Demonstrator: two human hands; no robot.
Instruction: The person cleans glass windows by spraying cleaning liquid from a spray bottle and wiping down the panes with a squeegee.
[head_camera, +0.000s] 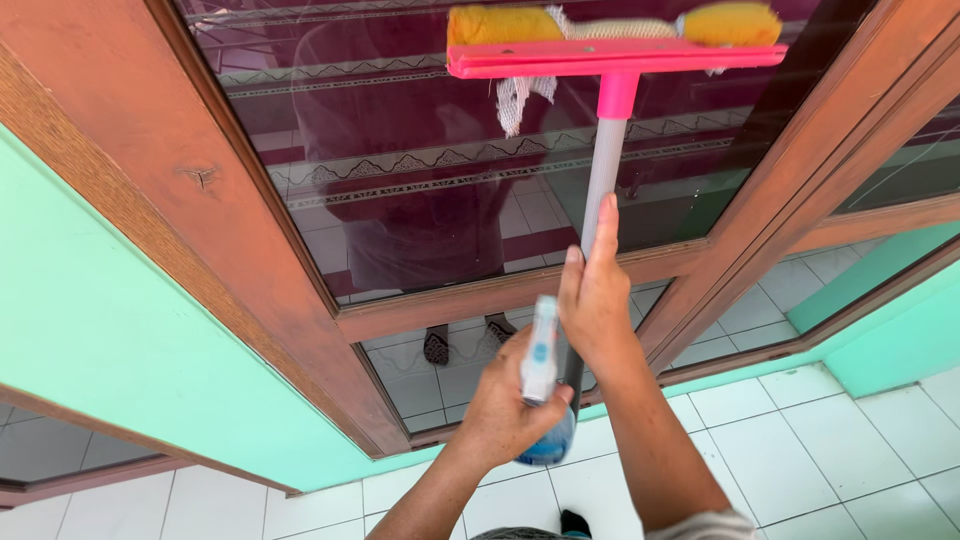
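**me:** Squeegee (612, 55) is up at the top of the dark glass pane (400, 150), pressed flat on it. Pink plastic crossbar, a yellow sponge strip along the top edge with white mesh netting over the middle of it, and a frayed bit of that mesh hanging down on the left. Pink socket in the middle, then a smooth grey pole (603, 175) running straight down to my hands.

**other:** How are you holding it? 1 hand or 2?

**me:** Just 1 on the pole. My right hand (597, 305) is wrapped around the lower part of it, fingers curled shut around the shaft with the index finger stretched out along it, pointing up. My left hand (505, 410) is just below and touching nothing of the pole as far as I can tell; it's closed around a spray bottle (541, 375), white trigger head on top, blue see-through body poking out under my fist.

**other:** What's the window like?

**me:** Reddish-brown wooden frame (150, 150), grain and a little knot mark showing, a horizontal rail splitting the big pane from a smaller one below. Glass is tinted and shiny, so it mirrors me and the tiled floor. Wall (90, 330) beside the frame is smooth mint green, and the floor (830, 440) is white square glossy tiles with grey grout lines.
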